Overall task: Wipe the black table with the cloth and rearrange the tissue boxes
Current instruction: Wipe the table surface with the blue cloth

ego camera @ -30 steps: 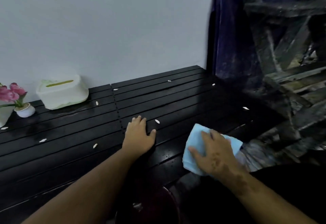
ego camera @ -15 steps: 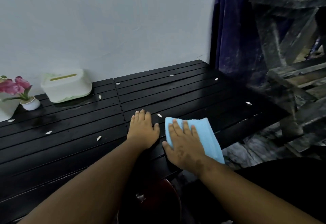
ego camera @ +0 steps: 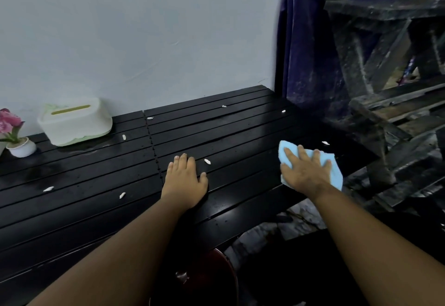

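Note:
A black slatted table (ego camera: 101,185) runs along a pale wall. My right hand (ego camera: 305,173) presses flat on a light blue cloth (ego camera: 337,173) near the table's right front corner, fingers spread over it. My left hand (ego camera: 185,180) lies flat on the table's middle, palm down, fingers together, holding nothing. A white tissue box (ego camera: 74,122) with a yellow-green slot on top stands at the back left against the wall. Small white scraps (ego camera: 207,161) lie scattered over the slats.
A small white pot with pink flowers (ego camera: 14,134) stands left of the tissue box. A dark blue curtain (ego camera: 303,48) and a dark wooden frame (ego camera: 385,64) rise past the table's right end. A dark red round stool (ego camera: 204,279) sits below the front edge.
My right hand slid the cloth left beside my left hand, then back right to the table's right end. My left hand stayed in place.

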Motion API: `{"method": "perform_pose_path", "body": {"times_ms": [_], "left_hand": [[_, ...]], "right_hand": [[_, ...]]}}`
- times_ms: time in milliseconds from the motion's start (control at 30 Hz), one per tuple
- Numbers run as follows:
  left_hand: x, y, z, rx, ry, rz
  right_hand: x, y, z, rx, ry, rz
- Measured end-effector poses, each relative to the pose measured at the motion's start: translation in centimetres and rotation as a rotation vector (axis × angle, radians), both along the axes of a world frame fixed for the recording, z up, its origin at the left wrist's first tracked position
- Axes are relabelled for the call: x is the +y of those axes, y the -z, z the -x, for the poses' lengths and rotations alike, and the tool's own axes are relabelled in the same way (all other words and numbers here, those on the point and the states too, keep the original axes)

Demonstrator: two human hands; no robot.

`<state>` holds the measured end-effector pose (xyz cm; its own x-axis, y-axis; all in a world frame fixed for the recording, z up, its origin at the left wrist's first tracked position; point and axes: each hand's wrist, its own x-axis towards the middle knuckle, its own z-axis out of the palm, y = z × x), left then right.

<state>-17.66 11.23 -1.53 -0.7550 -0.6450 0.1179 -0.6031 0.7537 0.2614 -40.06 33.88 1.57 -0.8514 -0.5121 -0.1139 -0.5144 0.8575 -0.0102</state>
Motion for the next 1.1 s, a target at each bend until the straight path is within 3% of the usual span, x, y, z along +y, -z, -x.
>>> {"method": "perform_pose_path", "body": {"times_ms": [233,367,433,533,633,733,933,1033,1100], "left_hand": [[-0.2,-0.1,-0.1,-0.018,0.000,-0.013],[0.0,-0.1,-0.1,-0.015,-0.005,-0.026],[0.0,0.0,-0.1,-0.012,-0.002,-0.020],[-0.1,0.1,0.0,-0.013,-0.005,-0.011],[0.0,0.1,0.1,-0.014,-0.007,-0.013],[-0.1,0.0,0.2,-0.012,-0.010,-0.005],[-0.1,-0.1,0.1,-0.015,-0.009,-0.019],[-0.2,0.0,0.1,-0.013,-0.002,-0.015],[-0.4,0.3,0.2,-0.003,-0.004,-0.013]], "right_hand": [[-6.6,0.3,-9.3,-0.037,-0.324,0.095],[-3.7,0.8,-9.3,-0.020,-0.463,0.113],[-0.3,0.9,-5.7,0.013,-0.394,0.111],[4.4,0.6,1.5,0.031,-0.092,0.063],[3.9,0.3,3.6,-0.014,0.103,0.065],[-0.8,0.2,-0.1,-0.004,0.042,0.092],[-4.5,0.5,-9.3,-0.055,-0.377,0.128],[-0.3,0.3,-5.3,-0.067,-0.327,0.111],[3.8,0.0,-0.2,-0.065,-0.161,0.101]]}}
